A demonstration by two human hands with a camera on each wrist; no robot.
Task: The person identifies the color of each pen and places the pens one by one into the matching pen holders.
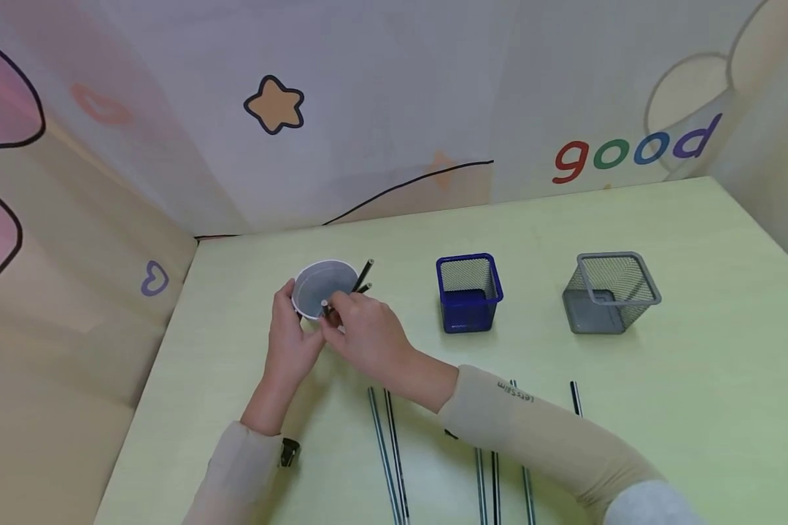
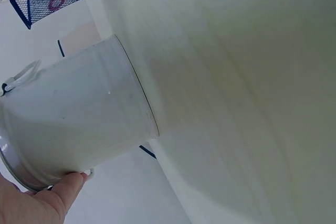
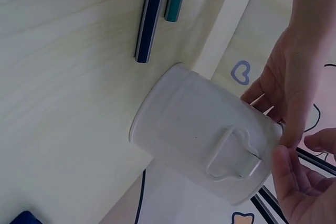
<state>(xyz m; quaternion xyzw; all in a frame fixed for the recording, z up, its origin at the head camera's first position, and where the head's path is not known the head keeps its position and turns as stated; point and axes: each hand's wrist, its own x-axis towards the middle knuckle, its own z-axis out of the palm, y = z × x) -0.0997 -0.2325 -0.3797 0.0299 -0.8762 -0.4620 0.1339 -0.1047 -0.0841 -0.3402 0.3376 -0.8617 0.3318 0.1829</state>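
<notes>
White bucket gripped at its rim, dark pencils pinched over its edge

The white bucket is smooth-walled and tapered, with a glossy lip; it stands upright on the pale bench, near its far left corner. The left hand grips it from the left and near side, fingers against the wall. The right hand pinches slim dark pencils at the near right rim; whether their lower ends are inside the bucket, I cannot tell.

Nearer the person lie loose pencils, straight, thin and shiny, some teal and some dark with pale stripes, partly under the right forearm. To the right of the bucket stands a square blue mesh basket, and farther right a grey mesh basket, both of open wire netting with thick rims. Behind rises a wall covering printed with an orange star and the coloured word "good".

Only the head view looks down into the bucket's hollow and shows the grey basket. Both wrist views reveal a raised white loop handle on the outer wall. The right wrist view also shows the faceted sides of a navy pencil.
</notes>
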